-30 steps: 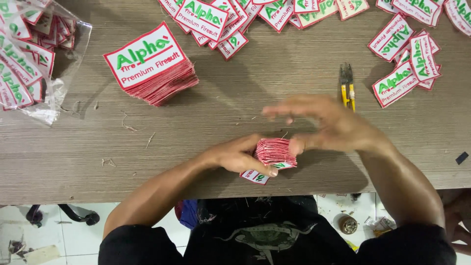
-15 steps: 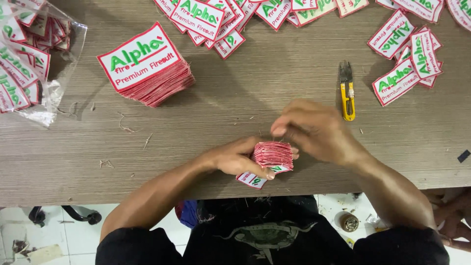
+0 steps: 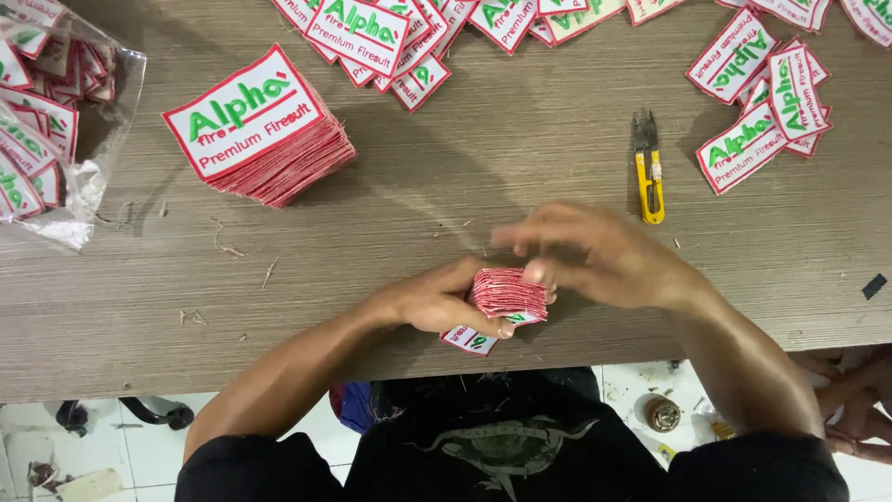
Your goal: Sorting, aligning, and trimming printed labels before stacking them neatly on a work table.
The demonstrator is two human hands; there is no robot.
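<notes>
My left hand [image 3: 429,299] grips a small bundle of red-edged white patches [image 3: 506,296] at the near edge of the wooden table [image 3: 390,242]. One patch [image 3: 469,340] pokes out below that hand. My right hand [image 3: 595,256] hovers over the bundle's right end, fingers spread and blurred, its thumb touching the top of the bundle. A tall stack of larger patches [image 3: 260,130] sits at the upper left.
Yellow-handled thread snips [image 3: 649,169] lie right of centre. Loose patches [image 3: 767,98] are scattered along the far edge and the upper right. A clear plastic bag of patches [image 3: 46,112] lies at the far left. Thread scraps [image 3: 228,246] dot the table.
My right hand shifted from the bundle's top towards its right end, fingers spreading again. The left hand and the bundle stayed in place.
</notes>
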